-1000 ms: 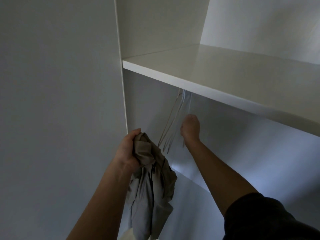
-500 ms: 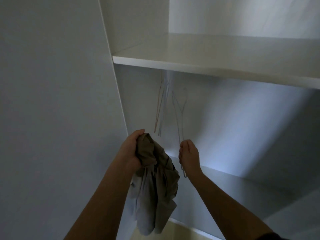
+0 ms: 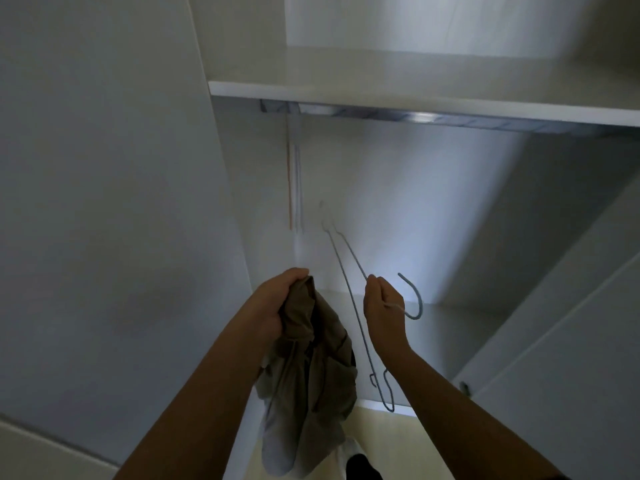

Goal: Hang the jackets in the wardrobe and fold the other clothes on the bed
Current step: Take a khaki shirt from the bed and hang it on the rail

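Dim white wardrobe point(image 3: 381, 209) interior, shelf point(image 3: 415, 93) across 12 o'clock, metal rail point(image 3: 419, 118) just beneath. Spare hangers point(image 3: 296, 188) dangle from rail at 11 o'clock. Left hand point(image 3: 277, 306), at 7 o'clock from frame centre, clenched round bunched khaki jacket point(image 3: 311, 382) — fabric hangs toward 6 o'clock, well below rail. Right hand point(image 3: 382, 306) near it at 5 o'clock, fingers pinching pale wire hanger point(image 3: 346, 285) by neck — hook juts toward 3 o'clock.
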Tool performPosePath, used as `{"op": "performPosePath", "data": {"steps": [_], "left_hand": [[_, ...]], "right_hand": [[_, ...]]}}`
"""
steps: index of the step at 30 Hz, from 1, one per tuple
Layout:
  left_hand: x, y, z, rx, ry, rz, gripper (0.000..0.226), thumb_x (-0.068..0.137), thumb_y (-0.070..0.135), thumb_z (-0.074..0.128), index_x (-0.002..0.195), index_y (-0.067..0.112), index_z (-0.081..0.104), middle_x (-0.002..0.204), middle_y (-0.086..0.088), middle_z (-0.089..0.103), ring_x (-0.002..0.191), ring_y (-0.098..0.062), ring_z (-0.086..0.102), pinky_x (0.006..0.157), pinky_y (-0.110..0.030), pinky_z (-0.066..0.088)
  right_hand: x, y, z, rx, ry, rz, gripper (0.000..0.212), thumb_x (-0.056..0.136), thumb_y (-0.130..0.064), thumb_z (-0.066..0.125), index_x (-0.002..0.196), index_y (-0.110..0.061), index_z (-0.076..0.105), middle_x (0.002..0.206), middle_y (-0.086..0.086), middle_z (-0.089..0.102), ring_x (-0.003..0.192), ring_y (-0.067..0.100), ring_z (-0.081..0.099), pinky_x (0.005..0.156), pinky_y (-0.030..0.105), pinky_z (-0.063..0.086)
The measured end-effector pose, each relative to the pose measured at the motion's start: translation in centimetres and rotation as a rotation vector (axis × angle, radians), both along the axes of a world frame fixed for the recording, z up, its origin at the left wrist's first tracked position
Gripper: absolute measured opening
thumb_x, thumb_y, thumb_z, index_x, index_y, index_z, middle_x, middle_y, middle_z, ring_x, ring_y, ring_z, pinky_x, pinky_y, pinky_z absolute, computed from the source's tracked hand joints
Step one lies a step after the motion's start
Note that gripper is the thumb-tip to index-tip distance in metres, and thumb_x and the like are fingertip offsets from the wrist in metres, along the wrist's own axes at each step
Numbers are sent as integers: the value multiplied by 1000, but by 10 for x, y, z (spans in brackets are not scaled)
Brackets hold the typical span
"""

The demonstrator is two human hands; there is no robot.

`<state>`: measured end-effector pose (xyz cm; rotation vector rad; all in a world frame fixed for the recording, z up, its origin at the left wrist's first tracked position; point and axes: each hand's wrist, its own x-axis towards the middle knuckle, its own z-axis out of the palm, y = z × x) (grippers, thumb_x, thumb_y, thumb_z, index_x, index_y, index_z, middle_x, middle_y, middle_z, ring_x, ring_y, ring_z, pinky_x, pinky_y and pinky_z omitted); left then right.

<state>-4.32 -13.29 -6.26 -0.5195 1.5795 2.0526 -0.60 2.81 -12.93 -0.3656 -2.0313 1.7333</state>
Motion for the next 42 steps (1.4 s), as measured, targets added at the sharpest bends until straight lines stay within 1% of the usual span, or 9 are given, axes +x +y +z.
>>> {"op": "performPosePath", "data": {"steps": [6,9,14,18,25,32,37,39,42], "left_hand": [[7,-3,10,-249,158,-193,27,77,9,75,98,0,60,95,-17,62,87,-31,61,75,-38,54],[10,3,19,-323,197,-208,23,75,9,77,86,7,58,88,-15,60,81,-28,60,63,-34,52],[11,21,40,-207,144,-191,18,80,13,73,81,5,57,82,-15,60,73,-27,59,54,-32,50],[19,36,65,-59,102,-166,15,83,13,69,75,4,59,73,-12,61,64,-23,59,47,-27,51],[12,30,118,163,206,-12,19,87,5,53,69,6,50,63,-9,54,52,-21,57,43,-27,52],[-5,9,126,-214,346,-59,14,84,6,57,70,6,54,71,-11,56,62,-23,56,53,-29,54],[-12,0,119,-477,512,-100,11,78,3,66,70,7,60,74,-14,61,68,-27,59,61,-31,51],[-12,-3,118,-454,493,-99,8,78,3,66,73,7,61,76,-14,62,68,-27,61,59,-31,51],[-9,1,120,-457,562,-142,8,79,4,67,76,8,61,75,-12,63,66,-24,62,54,-27,52]], "right_hand": [[38,5,57,-252,268,25,45,100,-12,36,56,-20,37,46,-6,31,40,8,24,40,17,21],[49,9,87,-406,414,55,40,100,-12,34,60,-12,34,46,-3,28,38,9,21,38,16,20],[53,7,104,-568,537,98,39,94,-27,38,60,-9,31,45,-3,27,37,8,21,39,16,19],[50,-1,90,-521,509,31,36,93,-24,39,60,-11,31,46,-2,27,39,10,22,41,19,18],[76,13,12,-215,87,-16,39,102,-17,34,64,-15,40,53,-9,43,51,3,42,54,13,39],[107,42,1,94,-10,157,37,101,-14,39,64,-18,46,55,-16,54,56,-4,52,55,6,41],[119,48,8,117,52,113,40,100,-10,41,60,-19,46,52,-13,53,53,1,52,53,9,42],[123,48,10,113,61,128,40,101,-19,42,61,-19,46,51,-12,52,53,2,53,54,9,42],[123,44,12,190,-111,204,36,96,-39,41,67,-21,51,54,-10,52,56,4,53,58,9,42]]}}
